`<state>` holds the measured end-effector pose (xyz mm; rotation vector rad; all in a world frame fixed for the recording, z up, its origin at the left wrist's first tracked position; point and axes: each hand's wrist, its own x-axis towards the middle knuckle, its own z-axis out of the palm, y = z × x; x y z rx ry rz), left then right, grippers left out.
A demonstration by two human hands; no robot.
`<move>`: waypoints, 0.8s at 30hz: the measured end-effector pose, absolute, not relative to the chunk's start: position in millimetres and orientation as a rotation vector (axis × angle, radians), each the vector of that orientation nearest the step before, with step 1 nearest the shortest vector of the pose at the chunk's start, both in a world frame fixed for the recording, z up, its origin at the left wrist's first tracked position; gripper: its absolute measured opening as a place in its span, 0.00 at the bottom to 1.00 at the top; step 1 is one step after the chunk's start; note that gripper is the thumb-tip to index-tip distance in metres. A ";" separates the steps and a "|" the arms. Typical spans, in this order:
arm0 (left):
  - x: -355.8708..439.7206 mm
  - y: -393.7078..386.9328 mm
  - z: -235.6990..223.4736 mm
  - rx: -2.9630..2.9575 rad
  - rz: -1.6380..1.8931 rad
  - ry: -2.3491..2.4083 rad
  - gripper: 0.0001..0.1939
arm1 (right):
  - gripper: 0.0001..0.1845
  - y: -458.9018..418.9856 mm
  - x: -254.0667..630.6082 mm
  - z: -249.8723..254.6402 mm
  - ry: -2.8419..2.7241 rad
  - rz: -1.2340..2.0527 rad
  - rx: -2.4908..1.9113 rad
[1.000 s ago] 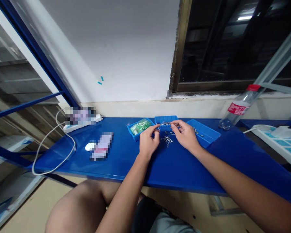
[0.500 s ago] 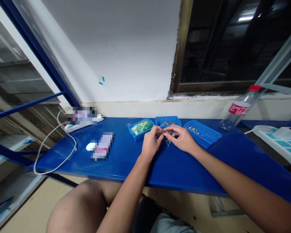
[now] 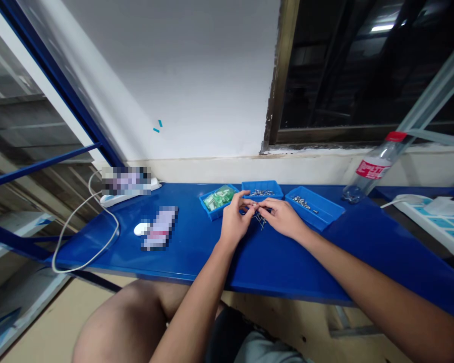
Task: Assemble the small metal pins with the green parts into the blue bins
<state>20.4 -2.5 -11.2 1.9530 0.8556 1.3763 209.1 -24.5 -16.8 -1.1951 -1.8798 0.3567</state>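
Above the blue table, my left hand (image 3: 236, 216) and my right hand (image 3: 280, 217) meet at the fingertips. Both are closed in a pinch, and whatever lies between them is too small and covered to name. Thin metal pins (image 3: 262, 221) lie on the table just under my fingers, partly hidden. Beyond my left hand is a blue tray (image 3: 213, 216) with green and clear small packets (image 3: 220, 197). Behind my hands, a second blue tray (image 3: 260, 184) holds small metal parts (image 3: 263, 193). To the right, a third blue tray (image 3: 327, 218) contains short metal pieces (image 3: 301, 202).
On the blue table (image 3: 189, 252), a blurred-out flat object (image 3: 162, 229) lies left beside a white round item (image 3: 141, 229). A white cable (image 3: 115, 237) loops at the far left from a power strip (image 3: 132, 194). A plastic bottle (image 3: 374, 168) and another power strip (image 3: 450, 227) stand right.
The fingers of my right hand have drawn in lower and closer together, and my left fingers have shifted slightly. The trays and table items stay where they were.
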 end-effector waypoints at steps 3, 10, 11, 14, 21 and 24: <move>20.6 -2.5 -9.9 1.986 1.375 0.882 0.17 | 0.11 -23.4 208.2 -20.4 -1.843 0.440 -1.167; 19.6 -4.9 -6.5 2.096 1.322 0.813 0.10 | 0.10 -19.6 202.9 -31.0 -1.537 0.787 -1.097; 19.6 -5.2 -6.4 2.095 1.314 0.809 0.11 | 0.10 -19.6 202.5 -30.9 -1.518 0.791 -1.088; 19.9 -6.1 -6.1 2.099 1.296 0.794 0.11 | 0.11 -19.6 202.3 -29.3 -1.463 0.799 -1.072; 19.2 -5.5 -7.8 2.141 1.308 0.929 0.12 | 0.17 -15.6 207.2 -24.9 -1.421 0.832 -1.117; 18.3 -3.2 -12.0 2.207 1.270 1.044 0.11 | 0.22 -9.5 212.4 -24.9 -1.379 0.833 -1.174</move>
